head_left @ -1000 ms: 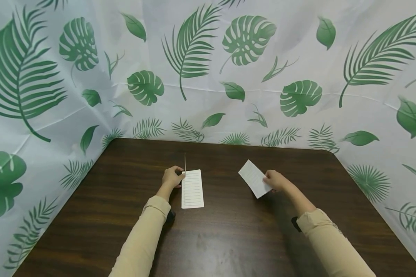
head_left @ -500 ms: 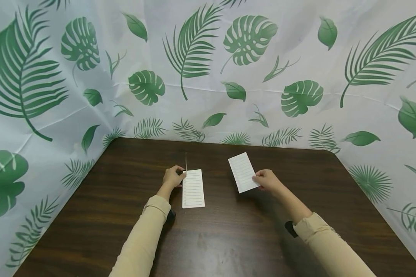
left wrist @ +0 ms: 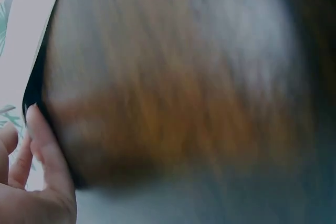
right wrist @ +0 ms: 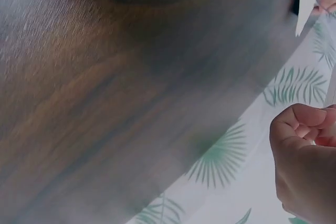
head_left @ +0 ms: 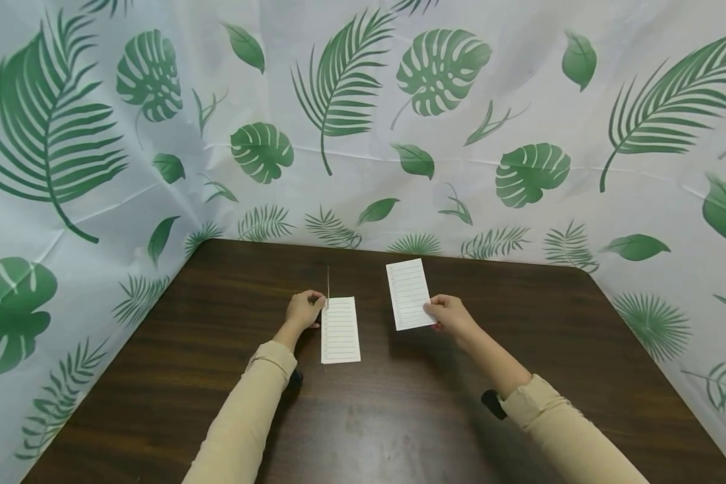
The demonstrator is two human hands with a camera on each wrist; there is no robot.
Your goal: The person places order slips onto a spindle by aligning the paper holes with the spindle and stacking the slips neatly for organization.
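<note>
A white checklist notepad [head_left: 341, 331], with ruled lines and a column of small boxes, lies over the dark table left of centre. My left hand [head_left: 305, 310] grips its upper left corner; in the left wrist view the thumb [left wrist: 46, 148] is at the pad's edge. A thin, upright brownish strip [head_left: 328, 282] rises beside those fingertips; its kind is unclear. To the right, my right hand [head_left: 450, 313] pinches a similar checklist sheet [head_left: 410, 296] by its lower right edge, holding it raised and slightly tilted. The right wrist view shows curled fingers [right wrist: 302, 121] at that sheet's edge.
The brown wood-grain table [head_left: 363, 430] reaches back to a white hanging sheet [head_left: 363, 128] printed with green leaves, which also runs along both sides. Dark wrist devices show under the left cuff [head_left: 295, 378] and the right cuff [head_left: 492, 403].
My right hand has moved left with the checklist sheet, which has turned more upright and shows its lines clearly. The left hand and notepad have stayed in place.
</note>
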